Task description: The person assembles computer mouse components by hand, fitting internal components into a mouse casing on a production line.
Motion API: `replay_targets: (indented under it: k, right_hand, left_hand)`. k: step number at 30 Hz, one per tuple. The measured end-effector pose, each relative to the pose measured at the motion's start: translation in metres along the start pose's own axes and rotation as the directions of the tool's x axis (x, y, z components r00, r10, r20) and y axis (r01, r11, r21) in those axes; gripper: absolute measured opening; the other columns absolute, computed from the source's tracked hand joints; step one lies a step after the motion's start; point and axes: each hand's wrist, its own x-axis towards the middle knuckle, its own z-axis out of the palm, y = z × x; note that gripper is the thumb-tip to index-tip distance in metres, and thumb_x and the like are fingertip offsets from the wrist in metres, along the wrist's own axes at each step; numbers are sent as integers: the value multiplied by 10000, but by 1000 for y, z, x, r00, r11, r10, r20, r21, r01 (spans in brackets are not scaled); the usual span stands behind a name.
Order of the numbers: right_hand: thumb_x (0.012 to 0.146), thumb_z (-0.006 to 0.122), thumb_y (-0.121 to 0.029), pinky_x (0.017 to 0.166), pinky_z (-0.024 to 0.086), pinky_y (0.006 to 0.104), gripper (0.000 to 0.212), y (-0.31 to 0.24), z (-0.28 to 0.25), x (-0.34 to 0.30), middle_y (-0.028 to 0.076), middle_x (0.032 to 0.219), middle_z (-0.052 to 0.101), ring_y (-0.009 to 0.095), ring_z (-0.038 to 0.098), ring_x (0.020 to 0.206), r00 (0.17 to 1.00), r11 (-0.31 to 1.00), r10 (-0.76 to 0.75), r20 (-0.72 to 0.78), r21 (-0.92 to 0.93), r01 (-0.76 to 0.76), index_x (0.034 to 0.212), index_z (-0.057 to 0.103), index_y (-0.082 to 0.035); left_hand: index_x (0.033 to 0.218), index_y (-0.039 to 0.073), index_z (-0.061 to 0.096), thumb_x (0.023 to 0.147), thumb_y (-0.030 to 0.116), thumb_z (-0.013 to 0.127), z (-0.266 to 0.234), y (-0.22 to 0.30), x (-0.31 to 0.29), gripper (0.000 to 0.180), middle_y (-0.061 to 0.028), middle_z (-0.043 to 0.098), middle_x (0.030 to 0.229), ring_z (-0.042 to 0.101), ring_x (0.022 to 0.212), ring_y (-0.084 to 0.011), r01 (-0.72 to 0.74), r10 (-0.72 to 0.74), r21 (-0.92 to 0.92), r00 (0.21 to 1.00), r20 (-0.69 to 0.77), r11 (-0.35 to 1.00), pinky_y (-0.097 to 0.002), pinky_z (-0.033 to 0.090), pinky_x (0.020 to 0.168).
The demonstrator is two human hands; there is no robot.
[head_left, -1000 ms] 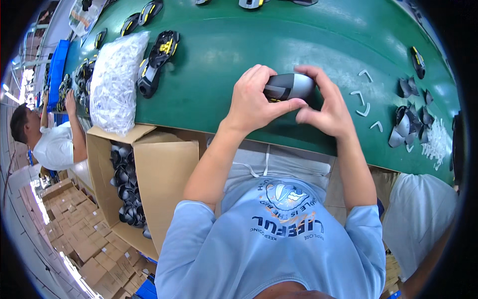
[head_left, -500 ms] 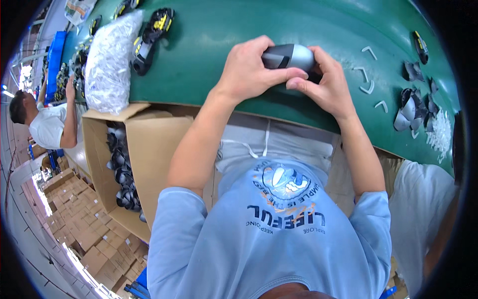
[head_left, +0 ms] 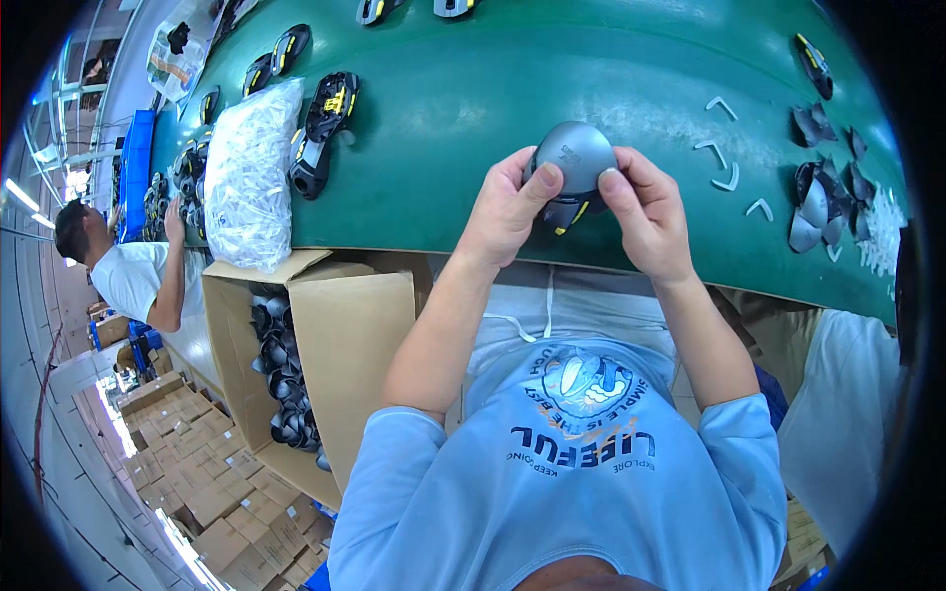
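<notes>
Both hands are gripping a rounded grey plastic shell with black-and-yellow underside [head_left: 574, 167] above the green conveyor belt [head_left: 463, 118].

The left hand [head_left: 507, 212] and right hand [head_left: 645, 212] are pinching its sides, fingers closed; white clips [head_left: 731, 177] and loose shells [head_left: 816, 212] are lying unassembled nearby.

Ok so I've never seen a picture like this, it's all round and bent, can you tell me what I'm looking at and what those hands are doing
The view comes from a wide fisheye camera worn on a person's head, looking down, so straight edges curve near the rim. The blue shirt at the bottom is the wearer's own. Their left hand and right hand together hold a rounded grey plastic shell with a black and yellow underside, above a green table. On the table lie a clear bag of small white parts, black and yellow parts, small white clips and a pile of grey shells at right. An open cardboard box of dark parts stands to the left below the table edge. Another person works further left.
</notes>
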Motion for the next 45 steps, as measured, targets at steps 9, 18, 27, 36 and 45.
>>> replay_targets:
  k: [9,18,27,36,45]
  right_hand:
    - [1088,613,-160,821,522,261,222,2,2,0,3,977,674,65,602,904,998,971,-66,24,-229,70,1197,672,25]
    - [983,737,-133,1054,514,345,555,-6,-36,-3,102,1221,666,177,631,1163,985,930,83,152,-367,-22,1479,532,9]
    - [1004,701,-85,1014,529,316,511,-3,-32,-1,121,1263,674,155,651,1154,993,927,107,59,-366,-78,1471,527,27]
    - [1011,676,-78,985,531,302,480,-2,-39,-1,107,1292,632,146,612,1181,994,959,103,36,-270,-90,1457,529,19]
    - [992,655,-42,891,505,272,296,-2,-47,-15,90,1227,614,157,606,1036,958,936,-225,-180,-313,161,1284,635,0]
  left_hand:
    - [1318,0,601,931,585,757,-6,-9,-2,719,-29,715,1081,694,941,-131,-85,85,-2,996,0,996,-280,580,788]
    - [1209,-39,639,842,405,876,-13,30,-12,623,-179,700,991,698,838,-288,-305,326,869,928,180,389,-368,561,736]
    - [1299,-13,620,898,372,816,-15,24,-1,590,-164,623,1053,608,968,-314,-337,341,896,911,233,289,-420,511,864]
    - [1247,-6,618,759,386,916,0,23,10,693,-168,596,1035,626,926,-364,-377,337,862,904,263,340,-442,534,813]
    - [1136,-11,739,764,696,785,19,90,207,801,-249,739,1099,717,1016,-395,-218,288,971,940,181,101,-446,568,862]
